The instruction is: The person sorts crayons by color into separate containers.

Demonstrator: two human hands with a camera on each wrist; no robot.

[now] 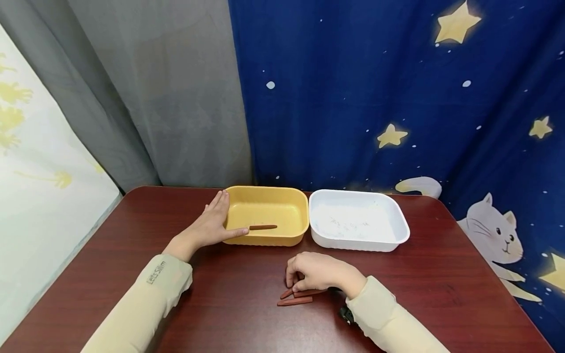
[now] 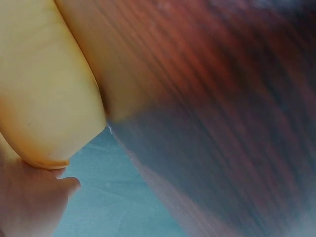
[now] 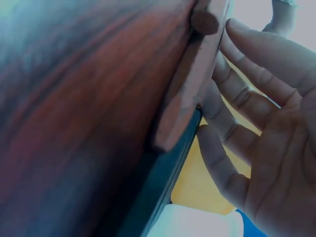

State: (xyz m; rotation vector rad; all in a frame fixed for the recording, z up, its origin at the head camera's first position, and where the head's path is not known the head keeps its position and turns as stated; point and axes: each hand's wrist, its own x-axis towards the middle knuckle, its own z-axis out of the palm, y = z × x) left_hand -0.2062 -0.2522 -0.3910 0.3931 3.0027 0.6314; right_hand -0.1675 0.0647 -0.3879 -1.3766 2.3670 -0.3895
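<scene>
1. Right hand point(image 1: 315, 270) reaches in from the lower right, knuckles up, fingers bent downward and thumb beneath, its tips at the sticks; whether they pinch one cannot be told.
2. Left hand point(image 1: 212, 223) lies spread along the left end of the yellow tray point(image 1: 301, 218), fingers straight, thumb stretched over the near rim; it touches the tray without curling round it.
3. Three sticks lie on the desk point(image 1: 238, 304), below the right hand. The front stick point(image 1: 295, 301) runs nearly left to right, tapered end leftward; the short-looking stick point(image 1: 286, 294) slants; the partly covered stick point(image 1: 312, 293) runs roughly sideways.
4. Inside the yellow tray, another stick point(image 1: 263, 227) lies lengthwise, left to right, near the left thumb.
5. All look slim, straight and reddish-brown; the right wrist view shows flat sides and a blunt, round end.
</scene>
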